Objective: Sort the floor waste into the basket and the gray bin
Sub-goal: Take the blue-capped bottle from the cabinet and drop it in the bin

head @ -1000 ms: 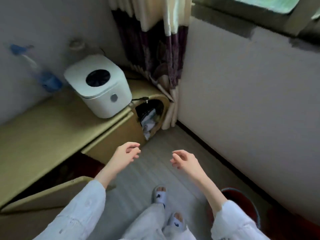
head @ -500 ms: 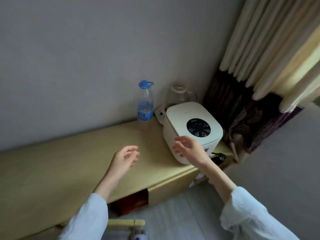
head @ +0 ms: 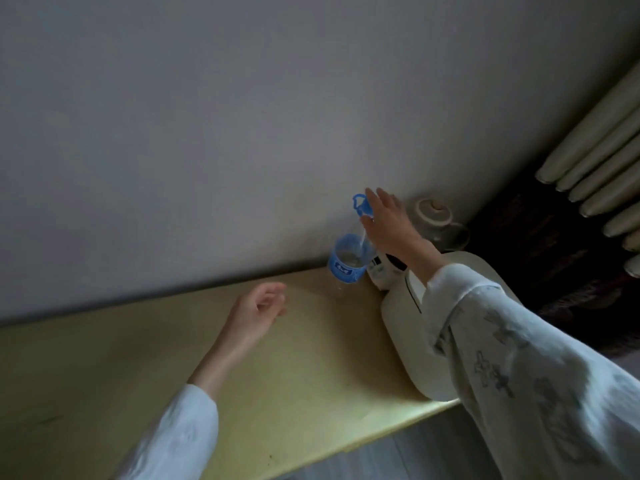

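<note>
A clear plastic bottle (head: 347, 260) with a blue cap and blue label stands on the yellow counter (head: 138, 368) against the wall. My right hand (head: 388, 221) reaches over the white appliance to the bottle's neck, fingers straight, touching or just beside the cap; they are not curled round it. Over the middle of the counter my left hand (head: 258, 308) hovers with loosely curled fingers and holds nothing. No basket, gray bin or floor waste is in view.
A white cooker-like appliance (head: 405, 327) sits on the counter's right end under my right forearm. Behind it stands a glass kettle (head: 438, 220). Dark and cream curtains (head: 588, 188) hang at the right. A strip of grey floor (head: 398, 459) shows below the counter edge.
The view has swung up from the floor to the counter and wall. My right hand has moved from above the white appliance to the bottle's cap. My left hand stays over the counter.
</note>
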Motion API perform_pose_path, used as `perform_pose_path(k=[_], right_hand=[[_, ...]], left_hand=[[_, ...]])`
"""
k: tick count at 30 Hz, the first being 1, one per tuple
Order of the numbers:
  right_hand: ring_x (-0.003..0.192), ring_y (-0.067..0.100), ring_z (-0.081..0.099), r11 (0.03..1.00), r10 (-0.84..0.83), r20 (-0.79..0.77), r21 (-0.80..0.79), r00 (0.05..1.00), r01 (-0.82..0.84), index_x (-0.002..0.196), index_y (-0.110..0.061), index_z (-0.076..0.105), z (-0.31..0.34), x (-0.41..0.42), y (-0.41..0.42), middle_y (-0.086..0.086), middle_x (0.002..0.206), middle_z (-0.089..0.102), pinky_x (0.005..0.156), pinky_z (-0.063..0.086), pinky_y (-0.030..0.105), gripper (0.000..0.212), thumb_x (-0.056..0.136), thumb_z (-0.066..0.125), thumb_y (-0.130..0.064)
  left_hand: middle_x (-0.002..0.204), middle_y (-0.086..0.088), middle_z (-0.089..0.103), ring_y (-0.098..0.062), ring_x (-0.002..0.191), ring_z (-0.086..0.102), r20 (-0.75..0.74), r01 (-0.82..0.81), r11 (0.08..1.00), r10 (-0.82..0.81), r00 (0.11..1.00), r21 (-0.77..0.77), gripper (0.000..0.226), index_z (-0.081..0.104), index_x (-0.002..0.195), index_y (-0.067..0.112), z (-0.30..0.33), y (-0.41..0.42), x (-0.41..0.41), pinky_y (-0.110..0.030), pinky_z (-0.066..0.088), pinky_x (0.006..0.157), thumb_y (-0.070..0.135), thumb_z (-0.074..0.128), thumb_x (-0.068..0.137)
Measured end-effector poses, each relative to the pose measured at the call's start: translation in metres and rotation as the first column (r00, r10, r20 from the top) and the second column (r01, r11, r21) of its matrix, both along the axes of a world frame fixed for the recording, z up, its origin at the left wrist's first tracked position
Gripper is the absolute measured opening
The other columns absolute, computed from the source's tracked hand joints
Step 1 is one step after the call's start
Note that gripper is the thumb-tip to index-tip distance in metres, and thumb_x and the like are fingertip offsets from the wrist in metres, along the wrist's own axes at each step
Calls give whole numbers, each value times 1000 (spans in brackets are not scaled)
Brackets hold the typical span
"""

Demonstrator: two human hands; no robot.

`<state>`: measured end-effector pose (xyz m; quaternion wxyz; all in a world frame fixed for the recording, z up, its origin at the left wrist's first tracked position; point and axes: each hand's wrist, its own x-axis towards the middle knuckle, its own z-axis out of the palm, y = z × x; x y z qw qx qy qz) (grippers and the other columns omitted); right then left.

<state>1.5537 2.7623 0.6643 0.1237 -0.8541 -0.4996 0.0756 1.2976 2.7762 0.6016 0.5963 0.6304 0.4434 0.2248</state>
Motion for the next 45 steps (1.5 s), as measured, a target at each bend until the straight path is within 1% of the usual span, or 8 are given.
perform_pose_path(k=[3,6,12,17,25,35,41,45], right_hand=[[120,38,41,1000,1,52,-12,999,0,141,-12,30,-8,8,5,22,133,43,99,36,42,48,95,43,-14],[113,35,44,997,20,80,68,997,-26,130,-9,43,-9,-2,-6,20,119,52,90,37,39,40,93,51,-20],[94,26,54,952,-80,-197,277,977,133,115,-6,58,-9,-40,-88,12,111,54,70,30,16,38,80,69,-16],[85,19,55,880,-208,-298,359,931,312,102,-8,59,5,-60,-191,5,100,57,79,48,34,27,77,69,-16],[81,13,50,766,-466,-320,320,825,557,105,-13,62,2,-88,-420,1,96,53,74,36,17,26,79,65,-15],[83,11,48,374,-867,-287,166,407,913,101,-14,59,-23,-161,-765,-2,95,47,76,33,20,24,79,68,-19],[84,17,48,104,-956,-271,61,117,993,101,-10,58,-58,-178,-892,-1,95,43,81,39,28,26,79,67,-18],[90,24,52,-35,-944,-327,-47,-49,998,104,-9,54,-108,-171,-942,5,103,45,77,35,28,25,81,62,-16]], left_hand=[[82,6,63,5,57,61,-2,6,999,-7,1000,-51,19,56,93,22,-9,2,-2,-11,45,59,5,49,93],[86,7,64,-9,71,62,-12,8,996,-9,1000,-86,20,57,92,25,-15,-3,-4,-22,46,69,7,49,93],[87,2,64,-13,75,59,-31,100,985,-105,994,-143,24,56,89,26,-13,-38,6,-22,46,69,5,47,94],[86,-1,62,-9,72,58,18,208,969,-207,978,-132,17,56,98,15,2,-85,32,-6,46,57,3,46,94],[81,-6,63,5,53,60,17,515,856,-515,857,-46,20,57,91,14,11,-241,57,-7,45,52,-2,46,93],[91,-3,64,-10,73,61,-73,882,461,-887,456,-99,16,58,101,15,-2,-531,80,-22,46,68,5,48,93],[91,0,66,-14,77,63,-129,959,254,-962,239,-123,16,60,97,21,-32,-647,103,-17,47,67,9,51,92],[94,3,67,-14,84,65,-220,970,169,-967,129,-172,17,59,96,27,-68,-695,131,-30,50,80,14,50,92]])
